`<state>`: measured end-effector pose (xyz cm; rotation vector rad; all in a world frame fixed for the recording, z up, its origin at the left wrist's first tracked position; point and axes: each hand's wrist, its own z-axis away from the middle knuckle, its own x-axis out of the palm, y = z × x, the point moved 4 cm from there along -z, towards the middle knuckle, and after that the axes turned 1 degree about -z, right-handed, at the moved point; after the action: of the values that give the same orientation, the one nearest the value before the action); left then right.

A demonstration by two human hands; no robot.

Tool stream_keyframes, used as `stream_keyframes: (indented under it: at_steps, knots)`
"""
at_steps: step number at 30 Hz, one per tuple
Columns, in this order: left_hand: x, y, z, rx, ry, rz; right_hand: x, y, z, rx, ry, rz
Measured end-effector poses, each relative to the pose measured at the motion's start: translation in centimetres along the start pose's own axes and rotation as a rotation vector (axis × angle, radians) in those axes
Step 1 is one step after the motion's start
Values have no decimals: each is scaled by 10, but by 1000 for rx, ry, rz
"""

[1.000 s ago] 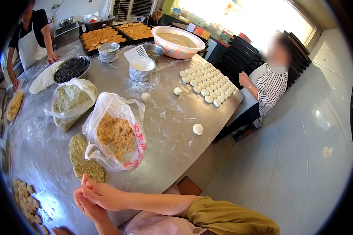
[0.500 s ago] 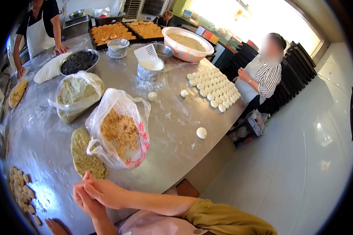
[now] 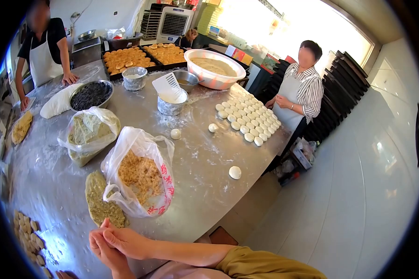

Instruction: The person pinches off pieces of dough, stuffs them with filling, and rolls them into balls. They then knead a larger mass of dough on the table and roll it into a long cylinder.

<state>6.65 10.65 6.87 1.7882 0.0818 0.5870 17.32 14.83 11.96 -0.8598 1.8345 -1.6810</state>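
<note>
Near the table's front edge, my right hand (image 3: 131, 242) is closed and pressed against my left hand (image 3: 103, 249), whose fingers are curled too. Whatever lies between them, if anything, is hidden. Just beyond my fingertips is a flattened greenish mass (image 3: 100, 200) on the steel table. Beside it stands an open plastic bag (image 3: 165, 188) with red print, holding crumbly orange-brown filling (image 3: 137, 174). Behind these sits another bag with a pale green mass (image 3: 91, 132). A single white dough ball (image 3: 235, 172) rests at the right.
Rows of dough rounds (image 3: 249, 118) lie near a person in a striped top (image 3: 307, 93). Another person in an apron (image 3: 44, 56) leans on the far left. Bowls, including a large basin (image 3: 214, 83), and trays of baked pieces (image 3: 125, 60) stand at the back. Small pieces (image 3: 28, 235) lie lower left.
The view has tilted up, so the table's contents appear lower and more of both people shows. My hands remain pressed together.
</note>
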Motion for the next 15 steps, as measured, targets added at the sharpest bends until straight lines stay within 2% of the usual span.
stream_keyframes:
  at_steps: [1,2,4,7,8,10,11,12,15]
  knots:
    - [8,6,0,-37,127,11,5,11,-1,-66,59,31]
    - [7,6,0,6,82,15,8,15,-1,-131,116,62]
    - [8,11,-4,97,-9,25,6,7,1,-85,154,58]
    - [38,29,-2,20,192,539,2,22,-5,59,144,-13]
    - [39,33,-4,72,154,410,3,30,-5,122,130,-49]
    - [41,34,-4,176,74,151,5,20,-5,90,111,-122]
    - [18,18,-3,112,-95,2,2,4,-1,84,81,-126]
    - [9,8,-7,93,-109,-19,2,-5,0,81,50,-136]
    - [-10,-1,-1,-4,-70,-71,6,19,-3,-63,220,19]
